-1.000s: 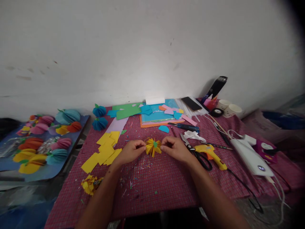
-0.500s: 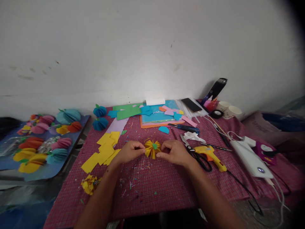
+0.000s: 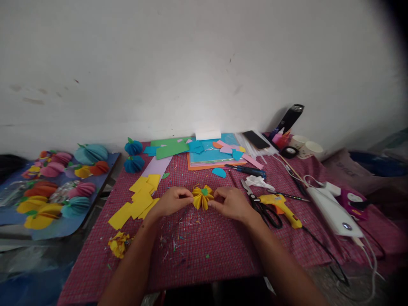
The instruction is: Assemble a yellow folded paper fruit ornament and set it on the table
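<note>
Currently both hands meet at the yellow folded-paper flower [image 3: 203, 197], which is near the middle of the red checked table [image 3: 223, 248] with its green patch [image 3: 204, 192] showing. Whether it touches the cloth or is held just above, I cannot tell. Clock directions are counted from the flower, with 12 pointing to the wall [image 3: 204, 63].

At 9 o'clock, the left hand [image 3: 176, 200] has its grip closed, thumb and fingertips pinching the flower's edge. At 3 o'clock, the right hand [image 3: 232, 205] curls its grip against the opposite edge, thumb toward 6; how firmly it pinches, I cannot tell.

Beyond the left hand at 9 lie overlapping yellow sheets [image 3: 142, 199], with crumpled paper [image 3: 117, 245] at 8 and small scraps [image 3: 174, 245] at 7. Two blue paper balls [image 3: 134, 164] sit at 10, green paper [image 3: 172, 149] at 11. A blue half-disc [image 3: 219, 172] lies at 1, a blue-handled tool [image 3: 251, 171] at 2.

Past the right hand at 3 lie the scissors [image 3: 255, 199], then the yellow glue gun [image 3: 285, 207] just beside them, and farther out a white box [image 3: 333, 212] with cables.
</note>
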Tool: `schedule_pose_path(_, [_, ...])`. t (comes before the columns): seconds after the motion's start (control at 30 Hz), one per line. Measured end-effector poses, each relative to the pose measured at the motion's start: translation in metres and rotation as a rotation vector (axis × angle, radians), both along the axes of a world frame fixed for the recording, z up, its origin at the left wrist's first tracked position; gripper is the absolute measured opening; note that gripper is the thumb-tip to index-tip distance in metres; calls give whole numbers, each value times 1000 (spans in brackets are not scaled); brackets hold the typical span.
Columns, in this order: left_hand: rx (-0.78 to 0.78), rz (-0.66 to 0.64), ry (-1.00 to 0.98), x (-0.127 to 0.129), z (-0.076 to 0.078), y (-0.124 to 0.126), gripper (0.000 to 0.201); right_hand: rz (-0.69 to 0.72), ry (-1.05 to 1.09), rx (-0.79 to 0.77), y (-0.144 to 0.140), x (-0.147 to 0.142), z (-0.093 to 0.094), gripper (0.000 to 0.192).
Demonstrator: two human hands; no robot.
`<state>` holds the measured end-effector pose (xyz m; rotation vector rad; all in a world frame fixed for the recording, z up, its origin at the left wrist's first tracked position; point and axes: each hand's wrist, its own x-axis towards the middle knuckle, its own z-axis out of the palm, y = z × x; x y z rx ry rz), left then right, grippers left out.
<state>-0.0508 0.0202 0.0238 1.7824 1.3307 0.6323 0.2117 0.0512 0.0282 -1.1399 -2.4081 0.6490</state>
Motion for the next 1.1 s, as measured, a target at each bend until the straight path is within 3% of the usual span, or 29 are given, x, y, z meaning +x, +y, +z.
schedule_pose_path(0.33, [6,25,-11,6,-2,-2,18,-57,35,94,0,-7,-13,14])
schedule_pose_path(0.67, [79,25,2,12,-1,-4,19,-159,84,103,-3,-13,-11,21])
schedule_pose_path(0.83, [133,-25,40,15,5,-5,20,-73,277,111,2,-14,-15,60])
schedule_pose_path(0.9, [145,-37,42,16,6,-5,21,-10,315,81,5,-17,-19,65])
schedule_pose_path(1.1, [159,-21,41,17,5,-3,19,-25,356,5,4,-25,-29,44])
